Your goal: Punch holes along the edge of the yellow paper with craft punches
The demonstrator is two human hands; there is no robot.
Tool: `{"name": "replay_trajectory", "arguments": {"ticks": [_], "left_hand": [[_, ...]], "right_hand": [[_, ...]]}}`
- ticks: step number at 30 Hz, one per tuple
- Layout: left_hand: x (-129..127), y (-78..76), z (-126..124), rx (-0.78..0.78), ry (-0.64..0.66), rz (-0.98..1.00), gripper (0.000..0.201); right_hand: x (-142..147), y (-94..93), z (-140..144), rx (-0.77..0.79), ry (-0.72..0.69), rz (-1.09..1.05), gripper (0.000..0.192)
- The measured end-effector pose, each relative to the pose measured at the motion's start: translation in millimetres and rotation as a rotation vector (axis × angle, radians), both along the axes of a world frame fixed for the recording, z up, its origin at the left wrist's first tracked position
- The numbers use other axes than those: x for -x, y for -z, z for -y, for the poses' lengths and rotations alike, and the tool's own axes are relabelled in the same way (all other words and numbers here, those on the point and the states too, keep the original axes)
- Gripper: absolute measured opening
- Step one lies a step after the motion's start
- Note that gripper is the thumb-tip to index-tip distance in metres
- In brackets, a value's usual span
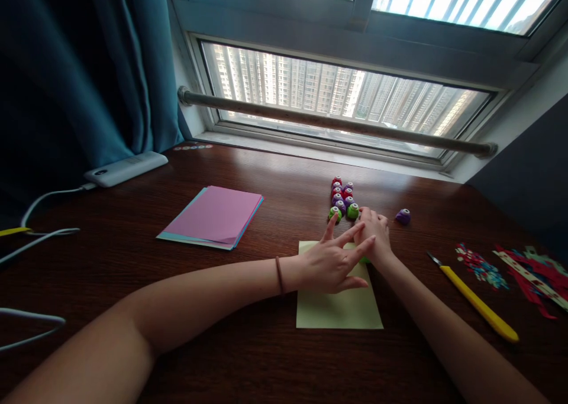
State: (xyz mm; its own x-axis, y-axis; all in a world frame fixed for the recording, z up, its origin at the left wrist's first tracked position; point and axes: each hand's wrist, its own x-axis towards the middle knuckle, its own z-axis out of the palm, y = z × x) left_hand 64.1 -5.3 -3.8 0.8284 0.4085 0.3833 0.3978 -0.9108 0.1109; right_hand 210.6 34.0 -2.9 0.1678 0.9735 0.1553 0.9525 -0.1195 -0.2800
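Under our fingers (350, 238) lies a paper sheet (339, 309); just beyond them sit the punches (342, 200), a paper stack (213, 217) well left, a knife (481, 303) right.

Green object (364, 260) mostly hidden under right hand (375, 232), paper scraps (532, 271) cut off at edge — patterns too small to tell
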Motion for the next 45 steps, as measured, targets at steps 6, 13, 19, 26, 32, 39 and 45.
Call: {"name": "replay_trajectory", "arguments": {"ticks": [6, 13, 19, 26, 32, 39, 45], "left_hand": [[-0.3, 3.9, 0.2, 0.013, 0.021, 0.021, 0.080], [0.1, 3.1, 1.6, 0.025, 0.009, 0.016, 0.079], [0.7, 2.4, 1.7, 0.023, 0.010, 0.010, 0.079], [0.8, 1.7, 1.8, 0.030, 0.015, 0.004, 0.078], [0.5, 1.7, 2.2, 0.041, 0.002, 0.004, 0.077], [-0.2, 3.1, 1.7, 0.039, 0.004, 0.008, 0.077], [-0.1, 4.5, 1.4, 0.064, 0.018, 0.034, 0.076]], "right_hand": [[2.4, -3.4, 2.5, -0.023, 0.018, 0.095, 0.031], [4.0, -3.0, 3.4, -0.052, 0.030, 0.161, 0.030], [3.7, -2.0, 3.6, -0.049, 0.024, 0.178, 0.030], [3.8, -1.3, 3.8, -0.037, 0.011, 0.174, 0.029], [3.6, -1.5, 3.9, -0.016, -0.003, 0.156, 0.026], [3.9, -0.3, 3.0, 0.004, -0.003, 0.102, 0.023], [2.7, -4.4, 3.7, 0.007, -0.022, 0.007, 0.024]]}}
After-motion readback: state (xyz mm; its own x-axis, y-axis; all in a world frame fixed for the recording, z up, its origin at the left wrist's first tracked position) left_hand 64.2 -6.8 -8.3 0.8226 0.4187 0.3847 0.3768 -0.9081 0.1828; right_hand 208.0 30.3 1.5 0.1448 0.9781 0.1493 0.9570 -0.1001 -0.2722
